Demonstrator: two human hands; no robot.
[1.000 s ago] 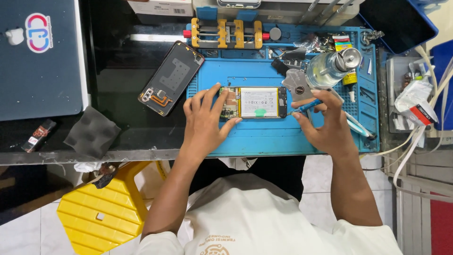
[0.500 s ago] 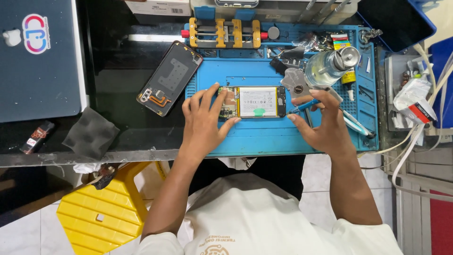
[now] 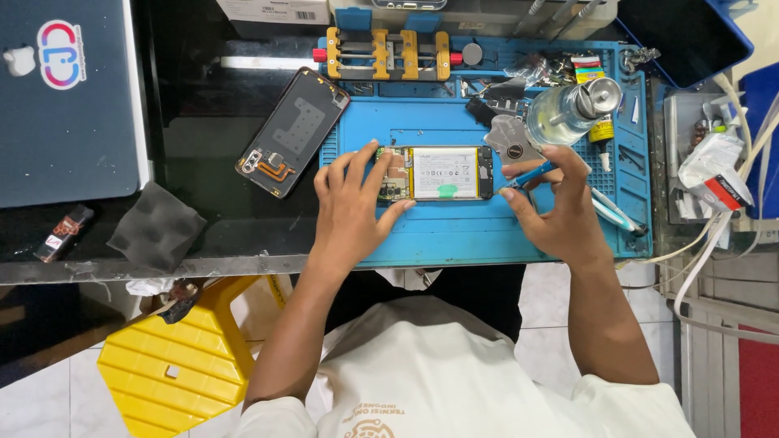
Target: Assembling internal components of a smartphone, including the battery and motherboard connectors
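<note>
Both hands work: my left hand pins the opened phone flat, fingers spread; my right hand pinches a blue screwdriver.

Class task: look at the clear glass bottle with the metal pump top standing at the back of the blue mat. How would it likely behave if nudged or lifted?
The glass bottle is probably fragile and heavy for its size. With its metal top it looks top-heavy, so might tip, then roll.

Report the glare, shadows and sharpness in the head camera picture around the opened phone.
Head view: even overhead light, sharp across the blue mat; a bright glare strip lies on the dark glass tabletop above the phone back cover; soft shadows sit under the left hand and right hand; the opened phone shows clearly; frame edges bow slightly from the wide lens.
</note>
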